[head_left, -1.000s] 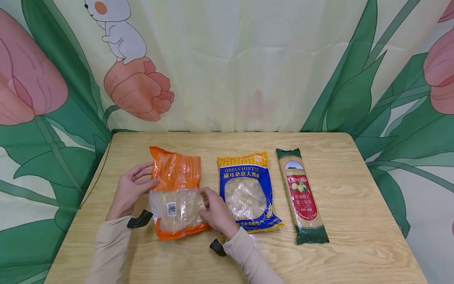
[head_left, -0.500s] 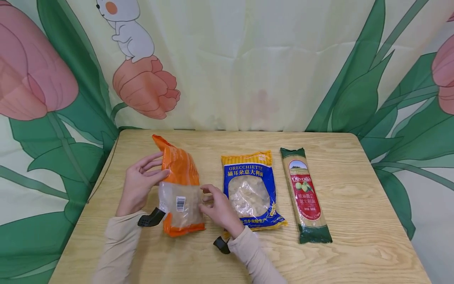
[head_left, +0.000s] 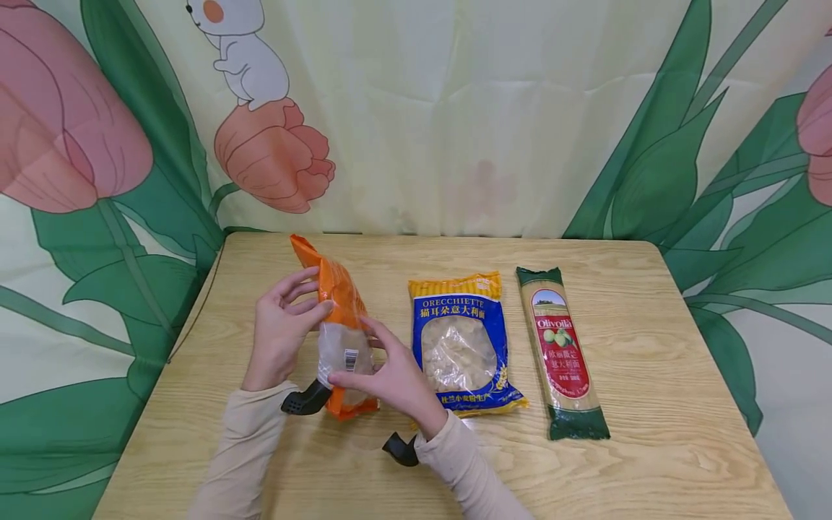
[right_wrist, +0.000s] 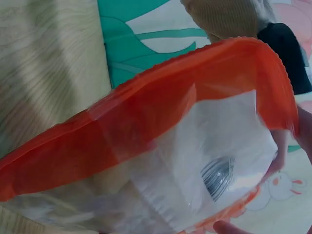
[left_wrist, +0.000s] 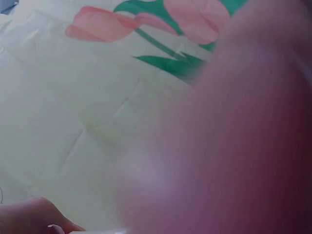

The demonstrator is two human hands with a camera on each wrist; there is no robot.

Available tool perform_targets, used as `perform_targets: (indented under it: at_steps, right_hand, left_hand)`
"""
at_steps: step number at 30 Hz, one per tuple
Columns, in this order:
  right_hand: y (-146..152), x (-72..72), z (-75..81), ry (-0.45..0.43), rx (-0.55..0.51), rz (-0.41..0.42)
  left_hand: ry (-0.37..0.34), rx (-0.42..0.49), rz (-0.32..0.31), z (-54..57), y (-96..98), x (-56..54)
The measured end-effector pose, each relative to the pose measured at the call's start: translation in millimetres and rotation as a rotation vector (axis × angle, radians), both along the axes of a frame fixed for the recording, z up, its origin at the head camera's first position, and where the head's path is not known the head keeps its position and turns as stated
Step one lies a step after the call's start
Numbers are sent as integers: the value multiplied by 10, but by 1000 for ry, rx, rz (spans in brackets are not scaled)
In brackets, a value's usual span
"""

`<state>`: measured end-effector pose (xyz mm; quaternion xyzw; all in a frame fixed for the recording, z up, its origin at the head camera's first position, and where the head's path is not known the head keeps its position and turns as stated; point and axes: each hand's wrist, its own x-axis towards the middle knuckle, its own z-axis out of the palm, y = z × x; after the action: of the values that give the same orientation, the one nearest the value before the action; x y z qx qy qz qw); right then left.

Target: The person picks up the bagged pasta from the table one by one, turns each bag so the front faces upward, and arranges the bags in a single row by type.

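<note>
An orange and clear plastic bag of pasta (head_left: pixel 341 289) with a barcode stands tilted on edge at the left of the table in the head view. My left hand (head_left: pixel 281 332) grips its left side, thumb on the near face. From the right, my right hand (head_left: pixel 396 375) holds the lower part, with the thumb across the front and the fingers partly hidden behind. In the right wrist view the bag (right_wrist: pixel 170 161) fills much of the picture. The left wrist view is mostly blurred skin of a hand (left_wrist: pixel 219 146); the bag is hard to make out there.
Right of the hands lies a blue and yellow bag of orecchiette (head_left: pixel 458 347). Farther right is a long green-ended pack of spaghetti (head_left: pixel 562 350). They lie on a wooden table (head_left: pixel 656 404), with a floral curtain (head_left: pixel 416 144) behind it.
The orange bag has been tipped from lying nearly flat to standing on edge, turning toward the right. My left hand moved right with it, and my right thumb came onto its front.
</note>
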<state>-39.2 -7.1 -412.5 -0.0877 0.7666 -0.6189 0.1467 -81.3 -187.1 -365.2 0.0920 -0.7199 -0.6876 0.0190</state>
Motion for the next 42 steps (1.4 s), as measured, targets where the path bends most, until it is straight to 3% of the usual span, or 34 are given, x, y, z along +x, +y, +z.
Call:
perform_targets:
  at_steps: [5, 10, 17, 24, 37, 42]
  right_hand:
    - [-23, -19, -2, 21, 27, 10]
    - [-9, -64, 7, 70, 36, 12]
    - [24, -100, -60, 89, -94, 38]
    - [52, -109, -156, 15, -240, 24]
    - [117, -76, -253, -211, -649, 2]
    - [179, -71, -248, -216, -691, -3]
  left_hand:
    - [13, -13, 0, 28, 82, 7]
    - [26, -21, -55, 47, 138, 26]
    - [39, -25, -124, 31, 184, 30]
    - [25, -65, -180, 29, 251, -4]
    - [14, -99, -280, -29, 203, 6]
    - [42, -97, -216, -187, 3, 67]
